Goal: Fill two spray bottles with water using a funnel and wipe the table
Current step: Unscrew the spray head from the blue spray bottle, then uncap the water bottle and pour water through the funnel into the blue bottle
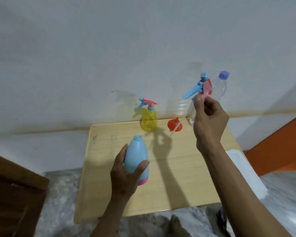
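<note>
Your left hand (125, 175): fingers and thumb curled round the blue bottle (137, 159), holding it tilted above the near half of the tabletop (178, 185). Bottle mouth open, no sprayer fitted; pink band at its base.

Your right hand (209, 120): raised over the far right part of the tabletop, fingertips pinching the spray head (201, 88). Spray head: blue trigger and nozzle, pink body, with a thin pale tube (175, 129) hanging down from it and slanting toward the funnel.

Funnel (175, 126): orange-red, lying mouth down on the far side of the tabletop, spout pointing up, just beside the lower end of the tube; whether they touch cannot be told.

Yellow bottle (148, 121): see-through, upright, at the far edge of the tabletop left of the funnel, its pink and blue sprayer screwed on.

Clear bottle (220, 88): plastic, purple cap, standing at the far right behind your right hand and partly hidden by it. Fill level cannot be told.

White cloth (246, 171): folded, lying at the right edge of the tabletop, partly under your right forearm in this view.

Tabletop: pale wood, rounded corners, set against a white wall (92, 48).

Floor (61, 194): grey, mottled. Brown wooden furniture (12, 194) at the left, an orange piece (280, 147) at the right.
</note>
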`<state>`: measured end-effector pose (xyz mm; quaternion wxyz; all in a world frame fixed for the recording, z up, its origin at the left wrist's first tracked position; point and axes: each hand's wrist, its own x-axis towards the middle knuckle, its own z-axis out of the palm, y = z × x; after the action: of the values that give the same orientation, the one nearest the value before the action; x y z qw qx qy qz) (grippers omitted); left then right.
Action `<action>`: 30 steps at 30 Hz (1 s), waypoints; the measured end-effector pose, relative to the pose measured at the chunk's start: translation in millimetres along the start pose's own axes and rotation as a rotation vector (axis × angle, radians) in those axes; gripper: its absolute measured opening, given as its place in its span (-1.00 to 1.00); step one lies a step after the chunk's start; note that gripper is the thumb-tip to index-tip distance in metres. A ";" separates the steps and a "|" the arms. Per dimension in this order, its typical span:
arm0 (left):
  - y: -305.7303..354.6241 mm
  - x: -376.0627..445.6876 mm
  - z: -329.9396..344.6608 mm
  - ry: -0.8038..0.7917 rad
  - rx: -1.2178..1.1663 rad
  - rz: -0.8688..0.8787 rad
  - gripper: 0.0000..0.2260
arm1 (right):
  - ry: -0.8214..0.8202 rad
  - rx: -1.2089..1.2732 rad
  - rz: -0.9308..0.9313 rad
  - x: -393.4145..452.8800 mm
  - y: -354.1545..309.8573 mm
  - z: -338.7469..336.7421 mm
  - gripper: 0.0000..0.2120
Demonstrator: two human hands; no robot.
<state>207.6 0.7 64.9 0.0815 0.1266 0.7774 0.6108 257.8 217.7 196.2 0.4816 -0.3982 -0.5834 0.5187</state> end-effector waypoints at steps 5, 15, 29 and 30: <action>-13.9 11.4 8.4 0.029 0.054 -0.069 -0.27 | -0.144 -0.364 0.107 1.9 77.5 -18.6 -0.69; -35.7 31.4 60.3 -0.038 0.112 -0.119 -0.32 | -0.416 -0.714 0.228 4.4 198.6 -6.8 -0.59; -64.1 33.5 87.4 -0.072 0.243 -0.126 -0.39 | -0.603 -1.116 0.184 12.8 242.5 14.6 -0.62; -64.3 33.8 87.8 -0.073 0.244 -0.122 -0.40 | -0.604 -1.121 0.184 12.6 243.9 14.7 -0.63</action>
<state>193.7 78.0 -17.7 0.1307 0.1101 0.8486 0.5006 232.2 261.9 -43.1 -0.0315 -0.4745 -0.8393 0.2636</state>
